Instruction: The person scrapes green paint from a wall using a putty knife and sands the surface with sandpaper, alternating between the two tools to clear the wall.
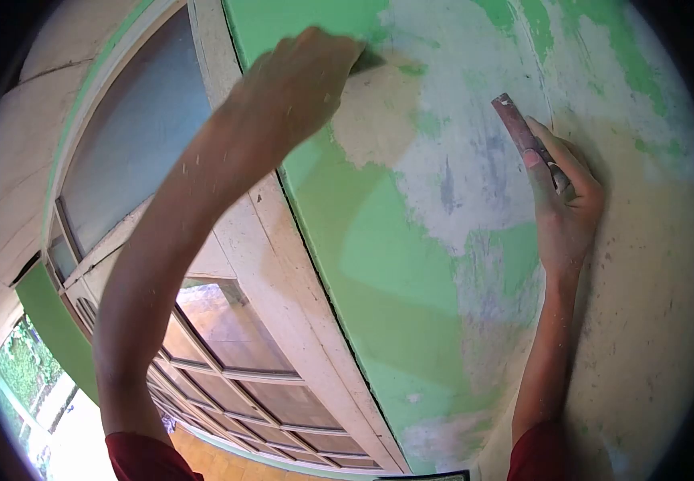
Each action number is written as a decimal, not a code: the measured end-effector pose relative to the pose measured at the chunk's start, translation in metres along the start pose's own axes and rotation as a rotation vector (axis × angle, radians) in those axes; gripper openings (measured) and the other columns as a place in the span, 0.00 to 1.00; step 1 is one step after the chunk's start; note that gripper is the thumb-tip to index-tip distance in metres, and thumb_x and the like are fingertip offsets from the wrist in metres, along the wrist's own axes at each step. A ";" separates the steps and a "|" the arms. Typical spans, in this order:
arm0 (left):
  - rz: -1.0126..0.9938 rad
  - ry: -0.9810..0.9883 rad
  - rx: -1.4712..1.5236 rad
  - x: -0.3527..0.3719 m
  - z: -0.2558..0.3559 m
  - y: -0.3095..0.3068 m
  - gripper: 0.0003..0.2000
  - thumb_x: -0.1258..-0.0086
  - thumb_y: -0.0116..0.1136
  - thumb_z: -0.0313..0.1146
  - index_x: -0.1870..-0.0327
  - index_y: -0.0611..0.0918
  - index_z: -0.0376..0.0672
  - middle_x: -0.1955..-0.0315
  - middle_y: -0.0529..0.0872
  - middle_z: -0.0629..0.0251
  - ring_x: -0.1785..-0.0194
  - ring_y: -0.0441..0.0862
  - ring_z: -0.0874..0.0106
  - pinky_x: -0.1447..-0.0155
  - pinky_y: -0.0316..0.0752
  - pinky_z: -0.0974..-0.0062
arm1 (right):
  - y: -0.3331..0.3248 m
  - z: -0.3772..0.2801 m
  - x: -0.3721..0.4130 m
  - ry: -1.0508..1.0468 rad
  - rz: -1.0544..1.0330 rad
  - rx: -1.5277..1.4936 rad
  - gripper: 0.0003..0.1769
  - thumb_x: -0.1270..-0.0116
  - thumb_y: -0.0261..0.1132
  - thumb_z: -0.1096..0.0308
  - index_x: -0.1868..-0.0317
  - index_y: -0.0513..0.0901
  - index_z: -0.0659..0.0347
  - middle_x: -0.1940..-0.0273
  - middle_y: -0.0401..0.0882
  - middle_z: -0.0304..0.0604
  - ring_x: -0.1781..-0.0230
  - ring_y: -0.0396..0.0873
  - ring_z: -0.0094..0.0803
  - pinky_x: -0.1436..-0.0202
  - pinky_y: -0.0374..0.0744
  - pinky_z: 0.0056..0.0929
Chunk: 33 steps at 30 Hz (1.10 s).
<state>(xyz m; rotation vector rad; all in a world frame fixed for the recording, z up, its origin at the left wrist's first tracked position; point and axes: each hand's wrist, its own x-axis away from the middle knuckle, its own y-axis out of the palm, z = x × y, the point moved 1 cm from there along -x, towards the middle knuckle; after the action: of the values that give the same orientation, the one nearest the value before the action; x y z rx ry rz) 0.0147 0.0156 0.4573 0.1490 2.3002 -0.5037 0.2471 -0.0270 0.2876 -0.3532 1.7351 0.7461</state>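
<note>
Upper middle, my left hand, smeared by motion, is closed on a dark flat scraper at the wall. Only a small part of that scraper shows past my fingers. Beneath it the green wall bears a beige patch and a wide whitish-grey filler patch. To the right, my right hand is closed round a reddish-brown putty knife, thumb across it. Whitish residue marks its upper end, which points up and left. Its dark lower part is partly hidden by my fingers.
A white door frame runs diagonally along the green wall's left side. Beyond it are a paned door and a frosted upper window. An orange-tan floor shows at the bottom. A beige wall section lies right.
</note>
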 end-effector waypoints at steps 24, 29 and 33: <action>0.111 0.133 -0.111 -0.024 -0.004 -0.004 0.04 0.32 0.52 0.22 0.62 0.80 0.35 0.67 0.84 0.47 0.63 0.86 0.49 0.61 0.83 0.56 | -0.007 -0.008 0.004 0.126 -0.050 -0.076 0.19 0.34 0.62 0.79 0.44 0.86 0.59 0.57 0.86 0.37 0.64 0.73 0.21 0.65 0.70 0.21; 0.119 0.128 -0.152 0.003 0.003 -0.002 0.04 0.32 0.51 0.22 0.62 0.80 0.36 0.68 0.84 0.46 0.62 0.86 0.49 0.61 0.83 0.57 | -0.009 -0.010 0.002 0.058 -0.063 -0.041 0.19 0.34 0.62 0.80 0.44 0.86 0.60 0.56 0.86 0.38 0.64 0.73 0.22 0.65 0.70 0.21; 0.024 -0.003 -0.028 -0.007 0.010 -0.004 0.05 0.36 0.52 0.18 0.64 0.81 0.33 0.70 0.84 0.42 0.62 0.86 0.46 0.61 0.83 0.55 | -0.009 -0.013 0.003 0.121 -0.088 -0.018 0.20 0.34 0.62 0.79 0.43 0.86 0.59 0.55 0.86 0.38 0.63 0.74 0.22 0.63 0.71 0.21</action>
<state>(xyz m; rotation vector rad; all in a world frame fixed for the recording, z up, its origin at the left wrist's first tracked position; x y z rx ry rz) 0.0250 0.0088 0.4573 0.1624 2.2987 -0.4589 0.2417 -0.0421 0.2839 -0.4922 1.8148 0.6884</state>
